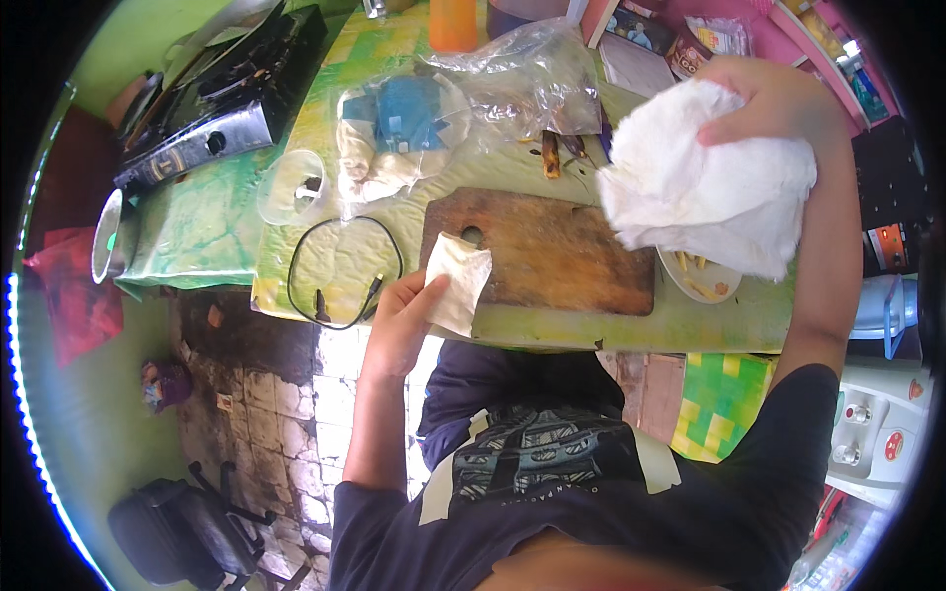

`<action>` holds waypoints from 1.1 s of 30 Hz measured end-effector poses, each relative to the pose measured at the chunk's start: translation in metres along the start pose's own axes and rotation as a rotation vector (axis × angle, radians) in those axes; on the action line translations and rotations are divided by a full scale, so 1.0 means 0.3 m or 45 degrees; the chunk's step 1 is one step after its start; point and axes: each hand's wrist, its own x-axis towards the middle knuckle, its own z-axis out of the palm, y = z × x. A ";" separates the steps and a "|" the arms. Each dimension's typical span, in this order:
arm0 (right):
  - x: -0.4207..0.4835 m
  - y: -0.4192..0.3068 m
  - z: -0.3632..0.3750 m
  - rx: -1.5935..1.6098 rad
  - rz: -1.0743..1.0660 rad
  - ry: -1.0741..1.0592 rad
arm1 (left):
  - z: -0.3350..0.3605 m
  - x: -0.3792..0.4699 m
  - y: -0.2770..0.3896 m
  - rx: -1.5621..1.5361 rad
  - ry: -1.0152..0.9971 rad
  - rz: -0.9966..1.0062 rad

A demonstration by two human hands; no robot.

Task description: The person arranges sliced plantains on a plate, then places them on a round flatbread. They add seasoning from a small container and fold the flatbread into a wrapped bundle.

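My left hand [405, 319] pinches a small, thin, off-white piece [460, 288], which looks like a dough wrapper, over the near left part of a wooden cutting board [550, 251]. Raised at the right, my right hand [772, 100] grips a large white cloth [702, 173] by its upper edge, and the cloth hangs down. Partly hidden under the cloth is a white plate [708, 292] with pale yellow strips on it. The board has a round hole near its left end.
A black cable [290, 277] lies coiled left of the board, near a clear plastic cup [277, 199]. Beyond sit a clear bag of pale contents with a blue label [409, 114], another plastic bag [547, 81] and dark brown peel-like pieces [550, 155]. An orange container [453, 26] stands behind.
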 end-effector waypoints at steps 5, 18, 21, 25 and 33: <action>0.105 -0.084 -0.011 0.712 -0.318 0.314 | -0.003 -0.008 -0.013 0.027 0.032 0.004; 0.774 -0.280 0.229 0.610 -0.367 0.613 | 0.031 -0.040 0.012 0.038 0.063 0.068; 0.609 -0.250 0.320 0.024 -0.636 1.114 | 0.051 -0.045 0.033 0.195 0.146 0.082; 0.295 -0.207 0.427 0.132 -0.896 0.835 | 0.097 -0.005 0.057 0.697 0.193 0.318; 0.013 -0.135 0.713 0.180 -0.573 0.767 | 0.297 0.153 0.030 1.580 -0.106 1.112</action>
